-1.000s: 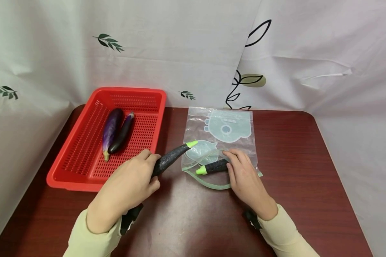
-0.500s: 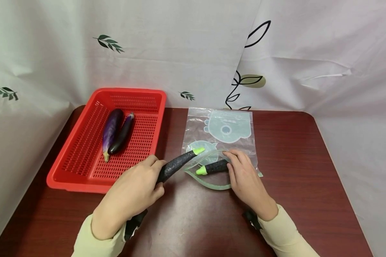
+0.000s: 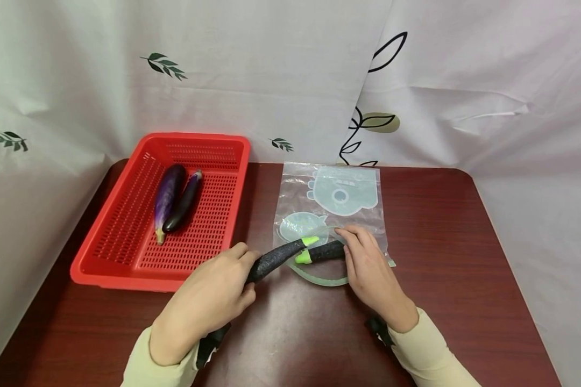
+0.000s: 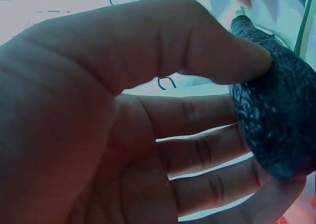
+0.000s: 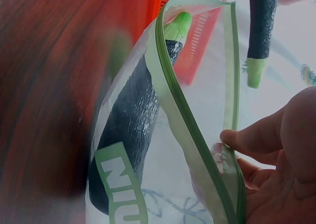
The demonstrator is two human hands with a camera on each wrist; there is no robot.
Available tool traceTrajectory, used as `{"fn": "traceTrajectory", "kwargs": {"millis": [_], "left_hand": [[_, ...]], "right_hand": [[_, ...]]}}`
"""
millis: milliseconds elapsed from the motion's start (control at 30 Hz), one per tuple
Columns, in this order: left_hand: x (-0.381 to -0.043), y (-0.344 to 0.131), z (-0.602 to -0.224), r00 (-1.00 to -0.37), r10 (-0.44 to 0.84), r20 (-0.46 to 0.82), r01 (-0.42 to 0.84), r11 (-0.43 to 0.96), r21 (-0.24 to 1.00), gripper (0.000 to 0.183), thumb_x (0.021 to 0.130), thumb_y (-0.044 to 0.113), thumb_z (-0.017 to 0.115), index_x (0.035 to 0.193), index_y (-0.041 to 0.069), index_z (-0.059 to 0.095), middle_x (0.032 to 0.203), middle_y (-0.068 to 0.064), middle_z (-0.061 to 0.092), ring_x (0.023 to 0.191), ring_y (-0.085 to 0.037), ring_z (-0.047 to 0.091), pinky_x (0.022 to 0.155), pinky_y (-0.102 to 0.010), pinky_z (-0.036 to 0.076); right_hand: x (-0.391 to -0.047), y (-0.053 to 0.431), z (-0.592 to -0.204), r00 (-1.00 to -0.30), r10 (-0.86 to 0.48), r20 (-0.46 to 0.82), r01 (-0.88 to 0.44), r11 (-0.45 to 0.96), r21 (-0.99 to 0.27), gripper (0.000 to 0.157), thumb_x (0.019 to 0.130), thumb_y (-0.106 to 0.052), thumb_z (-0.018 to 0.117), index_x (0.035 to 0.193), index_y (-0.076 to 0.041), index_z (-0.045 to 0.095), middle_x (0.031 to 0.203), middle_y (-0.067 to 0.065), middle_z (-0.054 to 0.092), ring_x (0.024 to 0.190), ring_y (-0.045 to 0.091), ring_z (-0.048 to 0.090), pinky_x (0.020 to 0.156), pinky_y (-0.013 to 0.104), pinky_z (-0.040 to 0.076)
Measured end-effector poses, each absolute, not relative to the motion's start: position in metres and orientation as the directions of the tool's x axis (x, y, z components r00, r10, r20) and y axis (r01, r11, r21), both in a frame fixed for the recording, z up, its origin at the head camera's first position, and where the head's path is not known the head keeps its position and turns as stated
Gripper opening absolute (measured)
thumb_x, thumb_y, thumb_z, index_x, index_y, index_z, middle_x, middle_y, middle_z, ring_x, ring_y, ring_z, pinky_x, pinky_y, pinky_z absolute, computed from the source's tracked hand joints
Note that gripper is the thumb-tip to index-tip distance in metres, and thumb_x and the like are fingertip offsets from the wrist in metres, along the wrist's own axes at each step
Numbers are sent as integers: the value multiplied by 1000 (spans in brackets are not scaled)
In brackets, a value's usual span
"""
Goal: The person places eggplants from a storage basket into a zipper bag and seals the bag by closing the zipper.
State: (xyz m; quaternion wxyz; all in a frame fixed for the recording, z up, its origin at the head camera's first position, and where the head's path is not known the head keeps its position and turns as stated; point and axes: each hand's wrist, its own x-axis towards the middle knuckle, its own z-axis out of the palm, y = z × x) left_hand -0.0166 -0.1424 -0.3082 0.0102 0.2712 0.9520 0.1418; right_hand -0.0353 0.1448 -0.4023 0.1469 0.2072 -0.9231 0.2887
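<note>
My left hand (image 3: 208, 301) grips a black, rough-skinned eggplant (image 3: 275, 260) by its thick end, thumb on one side and fingers on the other. Its lime-green tip points right, over the mouth of a clear zip bag (image 3: 290, 185) with pale green prints. Inside that bag lies a similar black eggplant (image 3: 328, 251), green end toward the opening. At the mouth, my right hand (image 3: 368, 271) pinches one edge of the bag; the right wrist view shows the green zip strip (image 5: 173, 85) spread apart from the opposite edge.
On the left stands a red perforated basket (image 3: 126, 277). Two purple eggplants (image 3: 168, 191) lie in it, side by side. Beneath everything is a dark red wooden table (image 3: 455, 258), with white patterned cloth (image 3: 252, 70) hanging behind it and at both sides.
My left hand has moved right and slightly toward me with the eggplant, bringing its green tip from left of the bag's mouth to over it. My right hand and the bag stay in place.
</note>
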Motion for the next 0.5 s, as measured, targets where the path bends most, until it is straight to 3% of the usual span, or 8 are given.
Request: {"fn": "traceTrajectory", "kwargs": {"millis": [500], "left_hand": [[-12,-131,-318,-819,571,65,566,782,262,33,72,11,75,104,6,69,85,1,57,76,-19,59,66,-38,51]], "right_hand": [[-35,146,-402,-861,-320,396,-487,745,-456,47,87,17,45,130,3,59,127,16,55,116,33,53,95,47,47]]}}
